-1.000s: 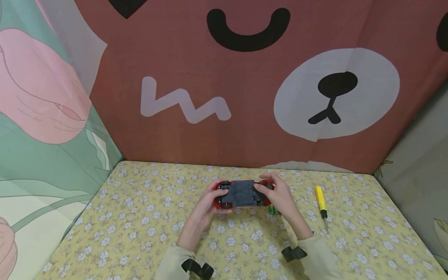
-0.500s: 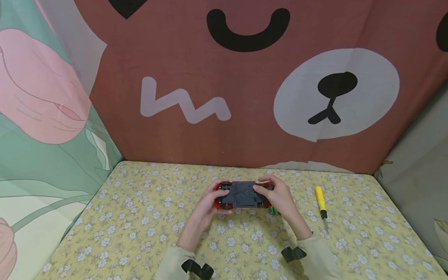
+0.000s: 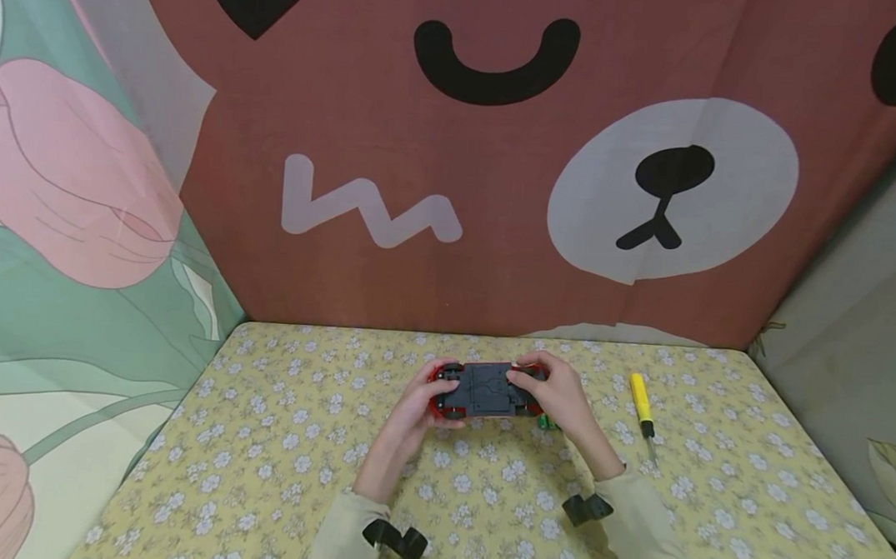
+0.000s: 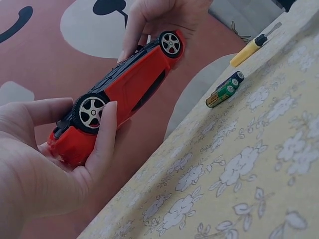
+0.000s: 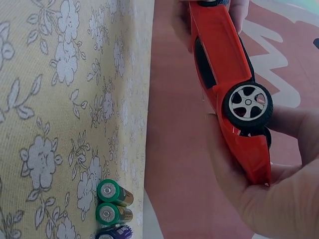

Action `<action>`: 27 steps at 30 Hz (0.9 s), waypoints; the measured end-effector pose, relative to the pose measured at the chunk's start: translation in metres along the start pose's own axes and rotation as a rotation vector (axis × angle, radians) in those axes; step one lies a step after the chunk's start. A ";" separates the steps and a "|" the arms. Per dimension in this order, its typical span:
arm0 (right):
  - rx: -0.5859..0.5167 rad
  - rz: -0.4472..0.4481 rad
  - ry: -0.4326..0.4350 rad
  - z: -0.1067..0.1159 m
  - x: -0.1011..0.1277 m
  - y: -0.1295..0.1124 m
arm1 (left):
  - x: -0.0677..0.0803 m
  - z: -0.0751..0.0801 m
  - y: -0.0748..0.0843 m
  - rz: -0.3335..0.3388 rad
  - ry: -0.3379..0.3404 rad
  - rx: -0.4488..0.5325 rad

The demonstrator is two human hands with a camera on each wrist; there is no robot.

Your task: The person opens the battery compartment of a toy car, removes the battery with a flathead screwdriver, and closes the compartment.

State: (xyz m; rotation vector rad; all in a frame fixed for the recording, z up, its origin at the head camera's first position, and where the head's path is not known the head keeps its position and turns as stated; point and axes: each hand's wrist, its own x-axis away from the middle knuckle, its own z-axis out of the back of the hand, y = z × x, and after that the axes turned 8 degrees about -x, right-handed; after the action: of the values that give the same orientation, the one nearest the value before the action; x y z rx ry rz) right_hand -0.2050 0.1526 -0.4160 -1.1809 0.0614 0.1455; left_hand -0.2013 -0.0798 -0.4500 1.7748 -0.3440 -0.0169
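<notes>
A red toy car (image 3: 488, 390) is held upside down above the table, its dark underside facing up in the head view. My left hand (image 3: 413, 397) grips one end, the thumb on the underside beside a wheel (image 4: 90, 113). At the other end my right hand (image 3: 559, 393) holds the car, thumb pressed on the underside and fingers round the red body (image 5: 249, 154). Below and near the right hand, several batteries (image 4: 225, 89) with green and dark wrappers lie side by side on the table, partly hidden by that hand in the head view.
A screwdriver (image 3: 641, 402) with a yellow handle lies right of the right hand on the flowered tablecloth (image 3: 298, 440). A brown curtain (image 3: 493, 281) with a bear print hangs at the table's back edge. Printed cloth (image 3: 79, 297) hangs at the left side.
The right hand and its end of the car have dipped very slightly. Both hands keep their grip on the car; the screwdriver and batteries stay put.
</notes>
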 end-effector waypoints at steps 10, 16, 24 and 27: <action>0.005 -0.038 0.017 0.000 0.000 -0.002 | 0.003 0.000 0.000 -0.012 -0.011 -0.039; 0.006 -0.038 0.027 -0.002 0.000 -0.002 | 0.003 -0.001 0.000 -0.008 -0.002 -0.046; 0.005 -0.037 0.035 -0.002 0.000 -0.001 | 0.001 -0.001 -0.001 -0.003 -0.008 -0.048; 0.003 -0.031 0.038 -0.002 0.000 0.000 | 0.001 -0.001 -0.001 -0.003 -0.012 -0.048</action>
State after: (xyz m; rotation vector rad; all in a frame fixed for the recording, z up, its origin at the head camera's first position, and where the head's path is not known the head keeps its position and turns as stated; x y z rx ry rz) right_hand -0.2050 0.1506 -0.4164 -1.1811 0.0761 0.0956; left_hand -0.1997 -0.0787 -0.4500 1.7287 -0.3470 -0.0369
